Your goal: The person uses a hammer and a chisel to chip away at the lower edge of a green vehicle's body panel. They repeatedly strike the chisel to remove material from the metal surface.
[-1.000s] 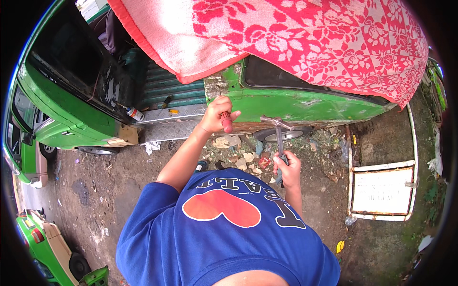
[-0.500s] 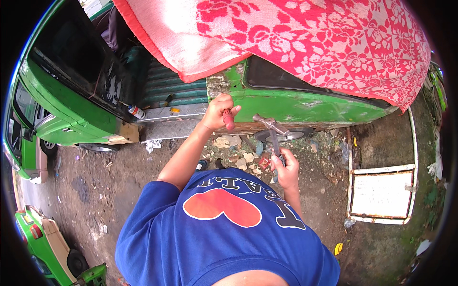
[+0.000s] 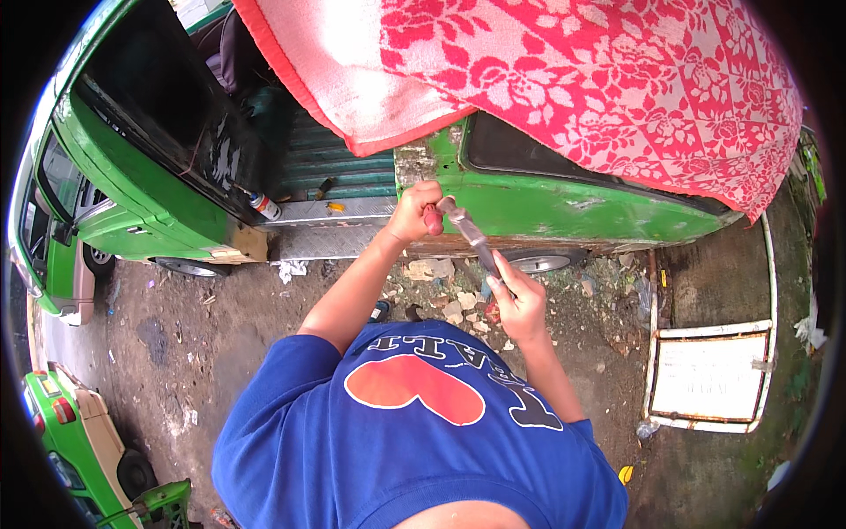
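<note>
My left hand [image 3: 412,212] is closed round a tool with a red handle [image 3: 433,220], held against the rear pillar of the green vehicle [image 3: 546,207]. The handle's butt faces back toward me; the tool's far end is hidden behind my fist, so its exact kind does not show. In my right hand [image 3: 520,304] is a hammer [image 3: 471,231], gripped by its dark handle. The hammer's head lies right at the butt of the red handle; whether they touch I cannot tell. Bare, scraped patches show on the green paint beside my left hand.
A pink-and-red floral blanket [image 3: 564,97] drapes over the vehicle. On the metal sill [image 3: 330,231] left of my hand stand a spray can [image 3: 264,205] and small items. Rubble [image 3: 454,309] covers the ground below. A white-framed board [image 3: 710,375] lies at right; another green vehicle [image 3: 79,432] stands lower left.
My right hand has swung the hammer up and left, from apart to the butt of the red handle. My left hand keeps its grip at nearly the same spot on the vehicle.
</note>
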A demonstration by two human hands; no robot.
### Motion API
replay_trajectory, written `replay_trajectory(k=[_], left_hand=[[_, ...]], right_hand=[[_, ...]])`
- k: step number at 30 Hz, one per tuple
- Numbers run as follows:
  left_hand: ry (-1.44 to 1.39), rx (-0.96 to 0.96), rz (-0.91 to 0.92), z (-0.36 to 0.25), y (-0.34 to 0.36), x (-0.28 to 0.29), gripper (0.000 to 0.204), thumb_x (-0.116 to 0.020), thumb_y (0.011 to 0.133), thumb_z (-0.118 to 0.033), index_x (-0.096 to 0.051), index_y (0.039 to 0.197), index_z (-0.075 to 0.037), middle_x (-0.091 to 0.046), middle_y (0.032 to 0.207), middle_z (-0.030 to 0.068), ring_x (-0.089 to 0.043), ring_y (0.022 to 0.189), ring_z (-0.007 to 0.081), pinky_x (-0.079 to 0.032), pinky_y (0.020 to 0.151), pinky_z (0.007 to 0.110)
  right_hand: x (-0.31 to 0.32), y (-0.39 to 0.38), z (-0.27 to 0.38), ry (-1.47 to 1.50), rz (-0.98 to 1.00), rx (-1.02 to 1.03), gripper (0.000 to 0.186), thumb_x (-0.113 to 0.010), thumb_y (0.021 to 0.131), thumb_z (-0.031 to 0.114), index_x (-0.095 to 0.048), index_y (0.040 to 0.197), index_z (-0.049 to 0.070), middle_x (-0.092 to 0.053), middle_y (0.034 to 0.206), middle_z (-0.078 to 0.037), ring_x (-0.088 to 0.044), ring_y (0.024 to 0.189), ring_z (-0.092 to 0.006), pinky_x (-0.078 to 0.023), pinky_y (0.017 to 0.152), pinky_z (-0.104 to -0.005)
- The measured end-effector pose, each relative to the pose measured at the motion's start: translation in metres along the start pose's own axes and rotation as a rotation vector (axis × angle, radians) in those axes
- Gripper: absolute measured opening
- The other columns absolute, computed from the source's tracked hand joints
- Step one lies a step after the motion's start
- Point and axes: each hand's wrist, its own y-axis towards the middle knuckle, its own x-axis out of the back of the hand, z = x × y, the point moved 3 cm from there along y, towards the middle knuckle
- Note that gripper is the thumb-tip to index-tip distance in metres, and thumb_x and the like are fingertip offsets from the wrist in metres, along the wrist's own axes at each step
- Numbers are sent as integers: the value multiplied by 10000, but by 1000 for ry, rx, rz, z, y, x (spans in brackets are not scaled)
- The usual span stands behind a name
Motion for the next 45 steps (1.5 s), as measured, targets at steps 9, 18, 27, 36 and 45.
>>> replay_trajectory(k=[9,18,27,36,45], left_hand=[[101,-37,-66,-8,1,4,355,-738,787,-69,-424,628,-22,-414,612,94,-445,581,288,-379,568,375],[155,-102,-193,-12,0,23,330,-743,755,-55,-438,628,-41,-447,622,74,-468,583,261,-391,579,355],[177,-128,-200,-15,2,39,330,-736,755,-57,-432,625,-52,-465,624,62,-489,582,253,-405,599,354],[154,-154,-165,-12,4,42,343,-737,745,-43,-418,619,-54,-465,631,62,-478,582,260,-401,595,355],[239,-150,-97,-17,18,42,362,-700,788,-45,-396,593,-47,-426,583,92,-458,546,300,-379,538,389]], right_hand=[[7,-25,-22,412,-32,-447,282,-709,841,40,-639,1105,-32,-596,750,25,-502,635,-28,-409,571,-201],[15,-37,-28,469,-14,-471,281,-671,874,27,-604,1134,-59,-630,835,-31,-569,642,-66,-488,585,-225],[12,-33,-26,448,-3,-466,271,-677,868,25,-614,1120,-51,-629,822,-30,-568,636,-68,-472,585,-222],[0,-34,-26,489,34,-478,268,-662,877,8,-604,1131,-52,-615,806,-20,-560,632,-63,-460,575,-213],[-9,-22,2,482,-52,-401,324,-620,911,25,-580,1223,-53,-624,811,-39,-573,640,-84,-481,576,-239]])
